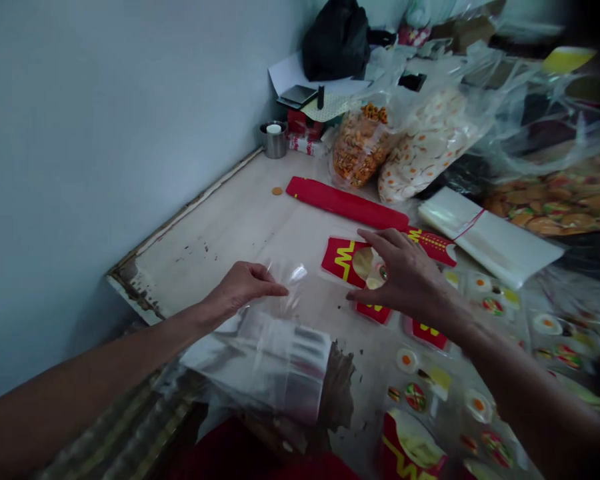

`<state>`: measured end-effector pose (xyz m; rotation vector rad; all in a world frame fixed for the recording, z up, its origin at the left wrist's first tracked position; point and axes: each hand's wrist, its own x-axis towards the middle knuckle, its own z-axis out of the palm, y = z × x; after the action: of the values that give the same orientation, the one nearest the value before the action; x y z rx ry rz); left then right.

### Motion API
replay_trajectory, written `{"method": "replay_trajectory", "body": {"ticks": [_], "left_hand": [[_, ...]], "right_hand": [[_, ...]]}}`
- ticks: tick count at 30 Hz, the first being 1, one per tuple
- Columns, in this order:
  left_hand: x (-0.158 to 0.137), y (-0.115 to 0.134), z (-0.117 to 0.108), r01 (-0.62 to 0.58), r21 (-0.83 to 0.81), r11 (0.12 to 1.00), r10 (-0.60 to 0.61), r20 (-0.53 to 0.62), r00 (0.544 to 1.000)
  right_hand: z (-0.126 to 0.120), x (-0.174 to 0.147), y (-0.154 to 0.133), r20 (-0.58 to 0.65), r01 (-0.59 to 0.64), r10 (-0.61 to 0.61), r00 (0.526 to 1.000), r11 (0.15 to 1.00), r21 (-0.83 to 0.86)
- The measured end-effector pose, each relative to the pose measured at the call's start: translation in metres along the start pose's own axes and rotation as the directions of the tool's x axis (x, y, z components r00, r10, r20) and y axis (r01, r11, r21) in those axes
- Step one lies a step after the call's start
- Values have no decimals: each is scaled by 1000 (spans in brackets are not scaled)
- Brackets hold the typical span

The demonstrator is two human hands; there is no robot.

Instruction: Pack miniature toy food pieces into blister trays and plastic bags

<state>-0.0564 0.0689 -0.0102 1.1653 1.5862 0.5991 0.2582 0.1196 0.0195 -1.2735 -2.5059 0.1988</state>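
My left hand [243, 288] pinches the edge of a clear plastic bag [294, 283] between thumb and fingers. Below it lies a stack of clear plastic bags [280, 373] at the table's near edge. My right hand [407, 275] is spread, thumb and fingers apart, above a red card packet [339, 259] with yellow lettering. Whether the fingertips touch that packet, I cannot tell. Partly beneath this hand are more red packets, one of them a red packet [377, 313] nearer me.
Sealed clear packs with small toy foods [414, 397] cover the right side. A long red card stack [347, 203], a banded bundle of clear bags [505, 240] and bags of small pieces [357, 157] lie farther back. A metal cup [274, 141] stands by the wall [105, 133].
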Motion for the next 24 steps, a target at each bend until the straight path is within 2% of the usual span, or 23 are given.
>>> {"method": "replay_trajectory", "body": {"ticks": [7,13,15,17,20,22,24], "left_hand": [[2,11,28,-108,160,981,123,-85,989],[0,25,37,-154,172,973,144,71,987],[4,28,37,-150,130,980,135,118,984],[12,28,35,-108,17,994,104,144,984],[23,25,29,-66,-115,991,82,135,987],[28,22,24,-94,-112,989,106,112,988],[30,20,20,-100,-72,992,109,137,984]], "right_hand": [[-21,-11,-8,-88,-36,24,996,990,-137],[-12,-23,-21,-61,6,-18,998,981,-194],[-6,-25,-27,-26,36,-41,999,983,-179],[1,-25,-32,-20,38,-42,999,986,-163],[11,-26,-32,-28,6,-9,1000,992,-124],[16,-28,-29,24,36,-35,999,998,-47],[19,-28,-26,118,93,-100,988,994,63]]}}
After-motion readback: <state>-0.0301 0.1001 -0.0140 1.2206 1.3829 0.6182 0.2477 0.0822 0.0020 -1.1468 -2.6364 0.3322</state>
